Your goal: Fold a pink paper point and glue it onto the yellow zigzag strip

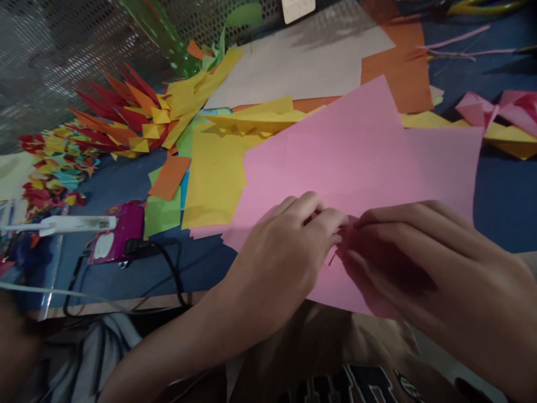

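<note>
My left hand (285, 252) and my right hand (423, 263) meet over large pink paper sheets (348, 162), fingertips bent and pressed together. Between them shows a small reddish-pink piece of paper (347, 234), pinched from both sides and mostly hidden by the fingers. Its exact shape cannot be made out. The pink sheets lie beneath both hands, overlapping yellow paper (216, 173) to the left.
Spiky red, orange and yellow folded paper (126, 117) stands at the back left, near small colourful paper pieces (59, 162). A purple box with plugged-in cables (126, 229) sits left. Behind lie a white sheet (293, 67), orange paper (396, 67) and a pink folded shape (478, 112).
</note>
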### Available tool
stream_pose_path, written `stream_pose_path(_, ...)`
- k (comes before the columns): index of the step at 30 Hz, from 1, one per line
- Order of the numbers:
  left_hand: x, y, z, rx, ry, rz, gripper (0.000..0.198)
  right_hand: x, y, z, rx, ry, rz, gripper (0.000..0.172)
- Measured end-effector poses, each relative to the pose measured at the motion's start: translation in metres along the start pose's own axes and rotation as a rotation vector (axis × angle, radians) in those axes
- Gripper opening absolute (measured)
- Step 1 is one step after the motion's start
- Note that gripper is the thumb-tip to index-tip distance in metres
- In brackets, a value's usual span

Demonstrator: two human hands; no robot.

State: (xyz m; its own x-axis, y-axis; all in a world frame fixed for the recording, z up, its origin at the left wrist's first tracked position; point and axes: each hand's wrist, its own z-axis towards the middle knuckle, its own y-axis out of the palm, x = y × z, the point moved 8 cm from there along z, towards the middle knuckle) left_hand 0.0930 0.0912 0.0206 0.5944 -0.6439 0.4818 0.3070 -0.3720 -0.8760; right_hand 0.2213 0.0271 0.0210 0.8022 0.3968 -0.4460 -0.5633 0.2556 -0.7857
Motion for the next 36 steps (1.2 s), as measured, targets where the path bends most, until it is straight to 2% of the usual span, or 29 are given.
stream_pose_path(5,0.003,0.001,0.000,-0.044,0.001,0.012,0.013,0.001,-0.003,-0.001,0.031,0.024,-0.021,0.023)
stream_pose_path(10,0.001,-0.003,0.004,-0.053,0.030,-0.094,0.012,-0.004,-0.002,-0.002,0.022,-0.015,0.033,0.018)
stream_pose_path(13,0.002,-0.004,0.004,-0.045,0.064,-0.132,0.011,-0.005,-0.001,-0.002,0.012,-0.008,0.069,0.019)
stream_pose_path(16,0.001,-0.006,0.002,-0.023,0.085,-0.159,0.006,-0.004,-0.002,-0.001,0.020,0.009,0.065,0.014)
stream_pose_path(19,-0.001,-0.007,0.000,-0.001,0.112,-0.186,0.012,-0.002,-0.003,0.000,0.026,0.020,0.055,0.010)
stream_pose_path(27,-0.001,-0.003,0.005,0.052,0.199,-0.024,0.017,0.002,0.001,0.000,0.015,0.087,0.038,0.005)
stream_pose_path(32,0.004,0.005,0.003,0.062,0.240,0.251,0.026,0.003,-0.001,-0.001,-0.003,0.056,0.017,0.008)
stream_pose_path(36,0.007,0.002,-0.006,0.113,0.330,0.240,0.020,-0.001,-0.004,-0.001,0.018,-0.011,-0.014,0.010)
